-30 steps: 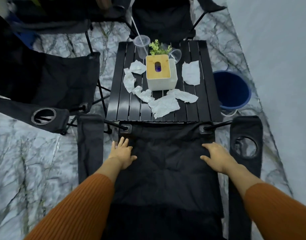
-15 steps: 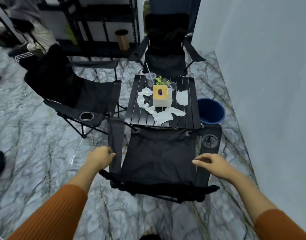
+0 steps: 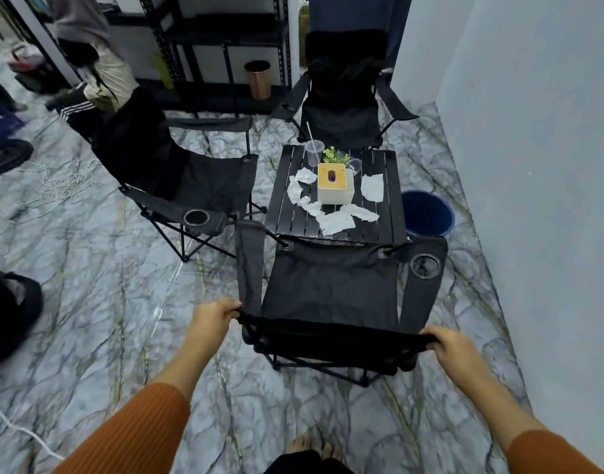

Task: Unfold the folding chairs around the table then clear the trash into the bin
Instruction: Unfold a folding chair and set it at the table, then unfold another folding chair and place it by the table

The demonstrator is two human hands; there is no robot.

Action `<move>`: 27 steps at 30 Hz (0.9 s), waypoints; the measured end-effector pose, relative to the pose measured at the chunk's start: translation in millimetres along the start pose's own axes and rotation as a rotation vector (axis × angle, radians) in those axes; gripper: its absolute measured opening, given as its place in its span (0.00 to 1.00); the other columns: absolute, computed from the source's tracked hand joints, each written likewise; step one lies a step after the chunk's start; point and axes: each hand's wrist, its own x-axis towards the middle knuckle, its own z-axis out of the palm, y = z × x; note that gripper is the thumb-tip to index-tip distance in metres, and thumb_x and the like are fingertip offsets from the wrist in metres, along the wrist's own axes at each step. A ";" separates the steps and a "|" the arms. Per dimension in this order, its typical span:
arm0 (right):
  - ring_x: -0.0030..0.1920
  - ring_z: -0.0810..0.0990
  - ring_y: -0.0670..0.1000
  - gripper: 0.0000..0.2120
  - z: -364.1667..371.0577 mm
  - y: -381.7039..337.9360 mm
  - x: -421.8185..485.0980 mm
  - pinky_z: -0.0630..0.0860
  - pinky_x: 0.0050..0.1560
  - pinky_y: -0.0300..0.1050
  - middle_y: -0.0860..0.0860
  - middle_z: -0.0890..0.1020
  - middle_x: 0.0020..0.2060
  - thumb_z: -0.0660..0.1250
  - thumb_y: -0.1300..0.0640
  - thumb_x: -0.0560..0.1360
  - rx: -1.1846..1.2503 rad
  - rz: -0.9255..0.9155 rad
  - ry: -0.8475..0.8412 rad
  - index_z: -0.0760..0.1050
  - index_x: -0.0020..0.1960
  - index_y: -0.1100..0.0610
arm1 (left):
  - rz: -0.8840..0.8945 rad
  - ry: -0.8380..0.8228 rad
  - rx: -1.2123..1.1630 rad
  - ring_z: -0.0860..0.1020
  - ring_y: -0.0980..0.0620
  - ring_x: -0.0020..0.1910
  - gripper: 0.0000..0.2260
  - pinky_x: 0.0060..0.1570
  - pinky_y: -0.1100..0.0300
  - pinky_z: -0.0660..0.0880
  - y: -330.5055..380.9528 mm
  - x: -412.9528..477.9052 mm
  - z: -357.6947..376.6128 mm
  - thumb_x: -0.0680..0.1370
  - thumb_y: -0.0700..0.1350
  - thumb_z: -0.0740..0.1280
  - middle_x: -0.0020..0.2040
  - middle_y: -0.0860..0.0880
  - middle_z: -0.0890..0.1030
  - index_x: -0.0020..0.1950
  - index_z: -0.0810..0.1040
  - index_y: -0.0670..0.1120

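Note:
The nearest black folding chair (image 3: 331, 289) stands unfolded at the near end of the black slatted table (image 3: 394, 206). My left hand (image 3: 213, 316) grips the left corner of its backrest top, and my right hand (image 3: 454, 350) grips the right corner. Two more black chairs stand unfolded, one on the table's left (image 3: 205, 186) and one at its far end (image 3: 341, 114). Several crumpled white tissues (image 3: 334, 220) lie on the table around a white tissue box (image 3: 335, 183), with clear plastic cups (image 3: 314, 152) behind it. The blue bin (image 3: 427, 213) sits on the floor to the right of the table.
A grey wall runs along the right side close to the bin and chair. Black metal shelving (image 3: 218, 46) and a copper can (image 3: 258, 78) stand at the back. A person's legs (image 3: 88, 80) are at the far left. Shoes and a dark bag (image 3: 10, 313) lie on the marble floor at left.
I have stepped back and stood up from the chair seat. Both hands left the seat fabric and now hold the top corners of the backrest.

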 end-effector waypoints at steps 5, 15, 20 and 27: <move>0.41 0.81 0.56 0.16 -7.3 12.3 -1.1 0.78 0.42 0.52 0.54 0.84 0.42 0.65 0.72 0.71 -0.035 0.058 0.052 0.81 0.48 0.53 | 0.087 0.016 0.181 0.83 0.47 0.53 0.10 0.53 0.56 0.79 -8.1 -1.7 12.6 0.78 0.40 0.66 0.53 0.48 0.85 0.58 0.83 0.45; 0.47 0.79 0.41 0.15 -35.1 -28.4 -12.6 0.76 0.49 0.43 0.39 0.81 0.45 0.67 0.34 0.70 0.218 0.013 -0.060 0.79 0.47 0.44 | 0.016 -0.259 0.071 0.74 0.46 0.67 0.16 0.67 0.58 0.70 6.5 2.7 -15.5 0.80 0.33 0.59 0.65 0.44 0.78 0.65 0.78 0.43; 0.49 0.80 0.51 0.19 -25.8 -79.6 19.1 0.77 0.49 0.49 0.49 0.83 0.50 0.63 0.39 0.75 0.141 -0.068 0.017 0.78 0.56 0.52 | 0.021 -0.103 0.033 0.68 0.40 0.72 0.20 0.68 0.48 0.68 11.0 2.2 -35.6 0.81 0.36 0.54 0.73 0.43 0.69 0.71 0.72 0.47; 0.68 0.70 0.57 0.23 17.9 -229.1 73.8 0.69 0.67 0.55 0.56 0.74 0.66 0.65 0.50 0.77 -0.035 -0.270 -0.060 0.69 0.69 0.57 | -0.077 0.023 0.244 0.51 0.47 0.79 0.23 0.77 0.46 0.47 -19.9 21.4 -74.1 0.83 0.51 0.54 0.79 0.47 0.57 0.78 0.57 0.48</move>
